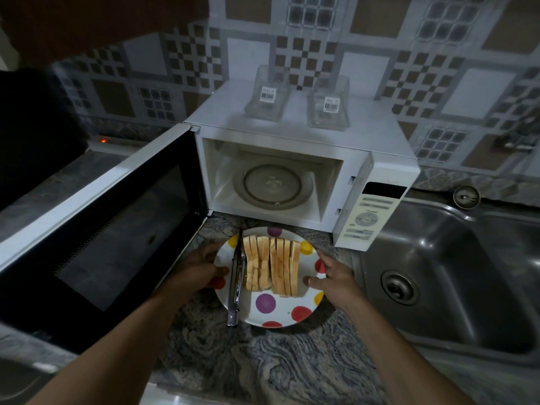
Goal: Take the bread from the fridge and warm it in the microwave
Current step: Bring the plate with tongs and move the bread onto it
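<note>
Both forearms are reaching up from the bottom edge across the marbled grey countertop [286, 366] toward a white polka-dot plate [280, 309] that is sitting on the counter just in front of the microwave. The left hand [201, 270] is gripping the plate's rim at about 9 o'clock, thumb lying on top of the rim, the other fingers curled under and hidden. The right hand [333, 280] is gripping the rim at about 3 o'clock, thumb pressing on the upper face near the bread, fingers loosely spread along the edge.

The sliced bread [271, 266] is lying in the plate's upper half, two groups of slices packed on edge, side by side. Metal tongs [236, 283] are resting just beside the bread at its 9 o'clock side, running from 12 to 6 across the plate, their handle end overhanging the near rim.

At 12 o'clock from the plate the white microwave [377, 173] is standing with its door [117, 226] swinging wide toward 9 o'clock, showing the bare glass turntable [273, 185]. Two clear glass containers [267, 93] with barcode stickers are sitting on its top. At 3 o'clock a stainless steel sink [455, 258] is lying beside the counter.
</note>
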Available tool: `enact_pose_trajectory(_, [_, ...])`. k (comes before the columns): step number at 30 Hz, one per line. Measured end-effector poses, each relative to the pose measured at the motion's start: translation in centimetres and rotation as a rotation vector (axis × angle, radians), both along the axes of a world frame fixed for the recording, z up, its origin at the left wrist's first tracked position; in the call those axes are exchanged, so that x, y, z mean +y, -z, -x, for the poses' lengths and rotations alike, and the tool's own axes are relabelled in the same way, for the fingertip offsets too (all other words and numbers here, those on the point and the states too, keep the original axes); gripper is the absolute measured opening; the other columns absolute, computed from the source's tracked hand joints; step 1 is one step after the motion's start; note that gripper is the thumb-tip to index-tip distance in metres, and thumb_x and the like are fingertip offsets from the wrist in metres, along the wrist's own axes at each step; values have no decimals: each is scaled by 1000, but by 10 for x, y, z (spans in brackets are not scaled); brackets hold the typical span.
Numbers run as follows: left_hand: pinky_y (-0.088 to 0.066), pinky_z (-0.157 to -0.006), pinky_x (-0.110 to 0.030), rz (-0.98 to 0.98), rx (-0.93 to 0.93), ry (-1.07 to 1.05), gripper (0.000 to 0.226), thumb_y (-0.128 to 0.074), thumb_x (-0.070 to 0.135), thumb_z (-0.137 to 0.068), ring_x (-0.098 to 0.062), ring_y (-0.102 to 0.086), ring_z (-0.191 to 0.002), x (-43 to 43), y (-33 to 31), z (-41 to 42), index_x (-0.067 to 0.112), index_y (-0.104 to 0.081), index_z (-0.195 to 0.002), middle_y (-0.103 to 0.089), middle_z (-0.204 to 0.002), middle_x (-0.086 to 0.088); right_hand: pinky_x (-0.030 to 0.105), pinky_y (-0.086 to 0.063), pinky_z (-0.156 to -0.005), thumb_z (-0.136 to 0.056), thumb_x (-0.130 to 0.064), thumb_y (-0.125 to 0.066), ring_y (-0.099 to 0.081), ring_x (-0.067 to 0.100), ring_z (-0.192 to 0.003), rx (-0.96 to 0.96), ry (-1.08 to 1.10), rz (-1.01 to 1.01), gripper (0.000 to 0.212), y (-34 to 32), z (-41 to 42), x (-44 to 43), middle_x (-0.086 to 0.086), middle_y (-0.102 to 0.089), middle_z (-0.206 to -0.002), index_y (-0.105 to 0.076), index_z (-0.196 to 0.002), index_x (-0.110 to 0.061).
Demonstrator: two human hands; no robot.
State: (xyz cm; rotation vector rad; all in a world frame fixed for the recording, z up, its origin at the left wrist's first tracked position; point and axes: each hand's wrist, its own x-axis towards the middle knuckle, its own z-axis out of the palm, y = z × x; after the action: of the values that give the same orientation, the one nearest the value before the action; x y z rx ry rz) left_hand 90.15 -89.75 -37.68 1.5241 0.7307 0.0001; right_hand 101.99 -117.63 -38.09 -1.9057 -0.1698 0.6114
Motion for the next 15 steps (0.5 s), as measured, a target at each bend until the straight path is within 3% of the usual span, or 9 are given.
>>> enact_pose_trajectory(3, [-57, -61, -32, 14, -1, 20, 63, -65, -13, -82, -29, -68, -95, 0, -3, 2, 27, -60, -130, -69, -115, -9, 17, -56, -73, -78, 13, -75, -61, 19, -110, 10, 7, -20, 87, -2, 2, -2, 1, -60, -126, -39, -150, -19])
enact_pose_trajectory(6, [-57, -60, -32, -10, -13, 54, 66, -63, -13, -83, -27, -69, -90, -1, -10, 6, 32, -59, -131, -69, -114, -9, 34, -55, -93, -74, 5, -82, -61, 20, -117, 4, -4, -5, 92, -5, 4, -1, 2, -60, -136, -39, -152, -20])
enact_pose_trajectory(10, [-55, -53, -29, -50, 0, 64, 71, -63, -13, -84, -25, -65, -75, 1, -26, 7, 35, -52, -135, -61, -109, -9, 38, -54, -98, -72, -9, -87, -63, 18, -116, -10, -7, -4, 92, -19, 14, -4, 0, -64, -131, -42, -151, -23])
enact_pose_trajectory(12, [-51, -49, -29, -19, -10, 82, 70, -62, -16, -83, -21, -61, -62, 4, -31, 9, 28, -54, -137, -60, -96, -10, 31, -54, -94, -75, -5, -85, -62, 18, -115, -18, 10, -21, 88, -31, 22, -5, -3, -65, -126, -42, -150, -22])
enact_pose_trajectory(15, [-49, -54, -28, -44, -43, 168, 66, -59, -15, -84, -11, -60, -56, 7, -42, 17, 25, -55, -136, -65, -75, 0, 19, -57, -74, -78, 7, -78, -66, 13, -96, -1, 33, -68, 83, -45, 36, -8, -13, -67, -105, -42, -147, -22])
